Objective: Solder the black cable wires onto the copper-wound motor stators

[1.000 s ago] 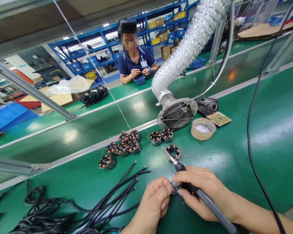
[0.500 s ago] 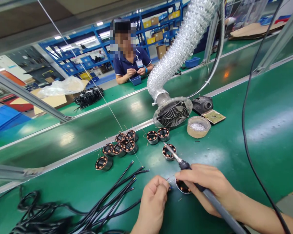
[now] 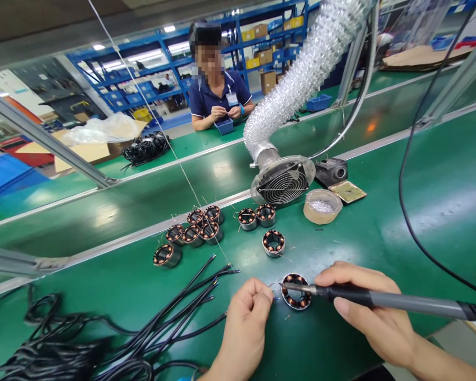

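Observation:
My right hand (image 3: 365, 304) is closed round a soldering iron (image 3: 404, 302), whose tip lies over the left rim of a copper-wound stator (image 3: 303, 303) on the green bench. Just left of that stator, my left hand (image 3: 248, 317) pinches the thin wire ends of a black cable (image 3: 210, 330), close to the iron's tip. Another stator (image 3: 273, 244) sits farther back, apart from my hands. Two stators (image 3: 247, 219) stand together behind it, and a group of several more (image 3: 192, 236) stands to the left.
Black cables (image 3: 63, 349) cover the front left. A round fume extractor (image 3: 282, 182) on a silver duct (image 3: 293, 74), a tub (image 3: 322, 207) and a soldering stand (image 3: 331, 170) are behind. A person (image 3: 220, 98) sits across the bench. A cord (image 3: 402, 185) hangs at right.
The soldering iron has swung to nearly level, its tip coming down from the rear stator to the near one. My right hand has shifted right; my left hand has barely moved.

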`<state>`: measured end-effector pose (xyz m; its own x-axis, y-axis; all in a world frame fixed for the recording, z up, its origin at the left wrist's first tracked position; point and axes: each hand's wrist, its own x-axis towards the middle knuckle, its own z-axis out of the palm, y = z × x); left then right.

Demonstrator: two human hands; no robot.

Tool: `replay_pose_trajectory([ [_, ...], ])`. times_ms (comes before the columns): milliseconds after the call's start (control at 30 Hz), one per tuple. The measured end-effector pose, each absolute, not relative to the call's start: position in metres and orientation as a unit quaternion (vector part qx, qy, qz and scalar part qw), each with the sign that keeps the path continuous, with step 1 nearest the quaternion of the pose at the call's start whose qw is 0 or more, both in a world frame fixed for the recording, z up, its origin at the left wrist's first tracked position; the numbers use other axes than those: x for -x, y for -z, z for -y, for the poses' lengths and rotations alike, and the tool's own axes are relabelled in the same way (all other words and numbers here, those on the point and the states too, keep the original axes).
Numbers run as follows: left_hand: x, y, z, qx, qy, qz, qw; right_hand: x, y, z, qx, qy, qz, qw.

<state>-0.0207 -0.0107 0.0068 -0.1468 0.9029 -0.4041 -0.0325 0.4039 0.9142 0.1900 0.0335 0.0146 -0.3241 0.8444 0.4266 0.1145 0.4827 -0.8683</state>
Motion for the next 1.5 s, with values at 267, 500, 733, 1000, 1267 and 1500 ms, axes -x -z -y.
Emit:
replay_pose_trajectory([
  [267,0.019,-0.015,0.009,-0.4,-0.414,-0.638,0.511,-0.187,-0.016,-0.034,0.325,-0.388,0.715,0.483],
  [500,0.02,-0.013,0.01,-0.433,-0.397,-0.645,0.489,-0.183,-0.024,-0.033,0.293,-0.389,0.732,0.477],
  [733,0.02,-0.012,0.011,-0.44,-0.39,-0.64,0.495,-0.176,-0.03,-0.025,0.274,-0.326,0.763,0.486],
  [1000,0.021,-0.014,0.012,-0.438,-0.387,-0.64,0.498,-0.181,-0.029,-0.022,0.28,-0.321,0.759,0.492],
  [1267,0.02,-0.015,0.011,-0.436,-0.393,-0.637,0.5,-0.177,-0.028,-0.021,0.28,-0.315,0.752,0.506],
  [1500,0.02,-0.014,0.012,-0.432,-0.398,-0.637,0.499,-0.169,-0.018,-0.018,0.262,-0.29,0.75,0.534],
])
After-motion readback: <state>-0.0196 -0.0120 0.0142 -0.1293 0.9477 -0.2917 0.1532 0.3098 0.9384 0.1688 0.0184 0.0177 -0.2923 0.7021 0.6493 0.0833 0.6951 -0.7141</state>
